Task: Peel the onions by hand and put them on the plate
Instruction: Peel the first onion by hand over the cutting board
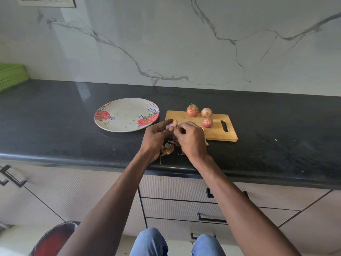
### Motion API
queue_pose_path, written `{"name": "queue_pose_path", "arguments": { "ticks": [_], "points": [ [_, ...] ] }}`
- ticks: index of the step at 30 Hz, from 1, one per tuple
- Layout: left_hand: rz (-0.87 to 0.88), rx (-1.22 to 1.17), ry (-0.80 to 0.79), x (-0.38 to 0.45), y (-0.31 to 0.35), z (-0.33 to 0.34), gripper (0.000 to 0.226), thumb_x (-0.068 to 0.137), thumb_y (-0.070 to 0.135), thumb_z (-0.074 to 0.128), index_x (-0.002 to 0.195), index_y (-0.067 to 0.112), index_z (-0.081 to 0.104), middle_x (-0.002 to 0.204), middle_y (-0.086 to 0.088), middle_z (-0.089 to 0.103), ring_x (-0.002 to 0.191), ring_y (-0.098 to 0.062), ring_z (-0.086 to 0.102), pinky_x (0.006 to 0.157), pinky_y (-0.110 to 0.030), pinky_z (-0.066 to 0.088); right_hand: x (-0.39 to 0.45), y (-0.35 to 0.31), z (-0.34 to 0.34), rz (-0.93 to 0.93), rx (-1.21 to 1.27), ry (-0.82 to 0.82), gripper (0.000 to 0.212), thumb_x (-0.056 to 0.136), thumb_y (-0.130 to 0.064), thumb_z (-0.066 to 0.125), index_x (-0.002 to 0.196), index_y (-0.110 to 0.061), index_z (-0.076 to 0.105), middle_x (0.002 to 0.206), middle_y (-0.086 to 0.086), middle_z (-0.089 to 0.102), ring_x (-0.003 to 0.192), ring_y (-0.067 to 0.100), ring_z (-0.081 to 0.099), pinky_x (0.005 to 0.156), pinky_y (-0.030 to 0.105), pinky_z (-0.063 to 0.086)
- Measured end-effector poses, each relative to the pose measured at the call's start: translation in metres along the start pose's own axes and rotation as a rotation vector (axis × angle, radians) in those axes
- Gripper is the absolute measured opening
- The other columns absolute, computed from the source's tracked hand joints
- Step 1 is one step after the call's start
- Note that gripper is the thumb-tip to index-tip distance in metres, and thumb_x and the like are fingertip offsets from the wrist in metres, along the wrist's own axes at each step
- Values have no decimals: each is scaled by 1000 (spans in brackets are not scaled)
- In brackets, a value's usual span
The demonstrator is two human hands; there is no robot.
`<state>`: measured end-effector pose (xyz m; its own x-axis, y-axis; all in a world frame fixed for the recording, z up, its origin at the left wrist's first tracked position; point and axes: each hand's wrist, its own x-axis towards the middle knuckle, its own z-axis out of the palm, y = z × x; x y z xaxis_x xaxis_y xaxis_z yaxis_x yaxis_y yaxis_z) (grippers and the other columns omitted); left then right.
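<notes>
1. The person's left hand (pixel 156 134) grasps a small pale pink onion, partly peeled (pixel 170 125), with thumb and fingers curled around it
2. The right hand (pixel 190 137) is just beside the left one, and its curled fingers pinch the dry skin at the right side of this same onion
3. Both hands hold the onion a little above the black speckled stone tabletop (pixel 64 137), between the plate and the board
4. Brown loose pieces of dry onion skin (pixel 167 149) lie on the tabletop under the hands, near the front edge
5. The round white plate with red rose pattern (pixel 126 114) rests on the tabletop to the left of the hands, and no onion lies on it
6. The rectangular wooden cutting board with a handle slot (pixel 215 133) is just right of the plate, partly behind the right hand
7. Three unpeeled reddish onions (pixel 207 122) stand on the board, close together
8. A green plastic basket (pixel 11 75) is at the far left, by the white marble wall
</notes>
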<state>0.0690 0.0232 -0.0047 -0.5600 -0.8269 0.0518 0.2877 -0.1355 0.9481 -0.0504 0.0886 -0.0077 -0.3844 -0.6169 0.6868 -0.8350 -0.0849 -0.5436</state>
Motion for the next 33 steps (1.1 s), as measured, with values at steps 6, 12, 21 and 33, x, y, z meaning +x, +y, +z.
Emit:
{"name": "queue_pose_path", "arguments": {
  "ticks": [6, 12, 21, 33],
  "points": [
    [-5, -38, 18, -1, 1, 0, 36, 92, 4, 67, 127, -1, 62, 112, -21, 73, 97, -32, 72, 90, -44, 58, 2, 0, -3, 173, 148, 4, 29, 91, -28, 70, 70, -7, 68, 65, 0, 66, 58, 16, 61, 54, 40, 51],
    [-15, -64, 21, 0, 1, -1, 36, 96, 9, 65, 130, 0, 59, 115, -24, 71, 101, -35, 70, 95, -50, 56, 6, -4, -12, 395, 347, -29, 17, 87, -15, 71, 72, -7, 72, 65, -5, 69, 61, 10, 66, 56, 33, 56],
    [3, -86, 6, -3, 6, 2, 26, 99, 1, 57, 125, 3, 60, 104, -11, 76, 94, -22, 73, 86, -34, 60, 10, -6, -15, 494, 407, -12, 44, 89, -35, 70, 58, -8, 54, 51, -6, 51, 50, 10, 44, 53, 29, 37],
    [26, -95, 61, -4, 8, 6, 44, 92, 14, 71, 131, 4, 54, 116, -19, 72, 105, -34, 72, 92, -44, 58, 2, -7, -6, 51, 79, 49, 12, 91, 0, 64, 102, -3, 68, 102, 9, 70, 93, 19, 66, 79, 28, 55]
  ]
}}
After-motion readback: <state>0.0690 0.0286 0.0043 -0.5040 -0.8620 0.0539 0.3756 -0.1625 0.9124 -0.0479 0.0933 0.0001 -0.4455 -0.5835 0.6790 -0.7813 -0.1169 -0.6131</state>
